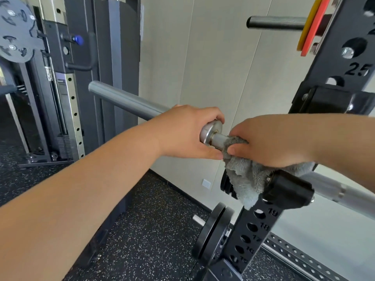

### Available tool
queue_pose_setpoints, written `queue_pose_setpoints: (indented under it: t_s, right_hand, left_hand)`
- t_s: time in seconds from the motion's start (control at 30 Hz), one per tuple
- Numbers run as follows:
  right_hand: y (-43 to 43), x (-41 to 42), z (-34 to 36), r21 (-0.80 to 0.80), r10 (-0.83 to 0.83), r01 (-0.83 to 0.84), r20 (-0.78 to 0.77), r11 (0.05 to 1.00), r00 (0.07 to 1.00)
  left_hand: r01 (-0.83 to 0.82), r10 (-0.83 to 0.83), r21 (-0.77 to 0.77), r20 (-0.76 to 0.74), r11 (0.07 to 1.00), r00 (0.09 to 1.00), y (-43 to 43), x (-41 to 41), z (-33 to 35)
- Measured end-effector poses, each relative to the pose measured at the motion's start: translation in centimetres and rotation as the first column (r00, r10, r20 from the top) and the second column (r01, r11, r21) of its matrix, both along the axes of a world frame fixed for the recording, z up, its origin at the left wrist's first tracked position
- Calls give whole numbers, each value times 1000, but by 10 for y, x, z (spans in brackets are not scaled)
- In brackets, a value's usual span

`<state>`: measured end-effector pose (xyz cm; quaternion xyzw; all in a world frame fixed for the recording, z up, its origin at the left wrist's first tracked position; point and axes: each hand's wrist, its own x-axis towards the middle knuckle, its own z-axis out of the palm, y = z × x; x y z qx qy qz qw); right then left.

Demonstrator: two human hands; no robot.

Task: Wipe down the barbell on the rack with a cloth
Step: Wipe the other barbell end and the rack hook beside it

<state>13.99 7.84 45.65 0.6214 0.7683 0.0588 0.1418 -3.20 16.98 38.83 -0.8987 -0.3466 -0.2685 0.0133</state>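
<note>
Head camera: the barbell (125, 102) lies across the rack (247, 219), on its black hook (288, 189). A gray cloth (245, 179) is wrapped on the thin part beside the shiny ring (211, 131). The right hand (269, 142) squeezes the cloth round the bar. The left hand (182, 132) grips the thick end. Black plates (211, 236) hang lower down.

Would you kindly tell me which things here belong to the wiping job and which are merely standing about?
In the job: barbell, cloth, left hand, right hand, rack.
Standing about: black plates, coloured plates, cable machine.
</note>
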Motion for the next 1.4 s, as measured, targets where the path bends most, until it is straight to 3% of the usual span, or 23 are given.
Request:
queue_pose_setpoints:
  t_s: [0.13,0.27,0.33,0.4,0.53,0.63,0.8,0.87,1.0,1.17,1.4]
  right_hand:
    - [4,-19,-17,86,-61,44,204,995,977]
    - [6,-27,-12,94,-81,56,295,994,952]
    - [2,-12,-3,125,5,-35,229,992,974]
    - [1,-1,5,100,29,-32,29,995,999]
    - [17,-2,-1,66,82,-71,-186,995,979]
    - [23,3,-4,118,155,-139,-140,983,978]
    - [2,21,23,-7,104,-104,138,995,985]
    - [5,16,12,39,149,-155,121,987,981]
    - [13,9,-9,142,222,-211,-66,967,973]
    - [-8,19,12,-25,90,-89,51,996,995]
    - [-2,6,20,-182,-7,-6,-69,983,998]
  left_hand:
    - [-13,14,-54,30,998,999,-1,0,4]
    - [9,-7,-27,51,1000,999,0,-2,1]
    - [19,-22,50,50,999,998,2,0,-3]
    - [22,-27,97,49,995,998,3,1,-5]
    - [23,-28,93,53,995,998,4,1,-6]
    - [13,-17,80,48,997,999,4,0,-6]
    - [9,-12,67,40,998,999,2,0,-7]
    - [5,-8,63,46,998,999,2,0,-6]
    - [3,-6,41,68,999,998,0,1,-7]
    - [-8,5,43,71,999,997,-1,1,-8]
    - [-9,10,-13,70,1000,998,-2,1,-3]
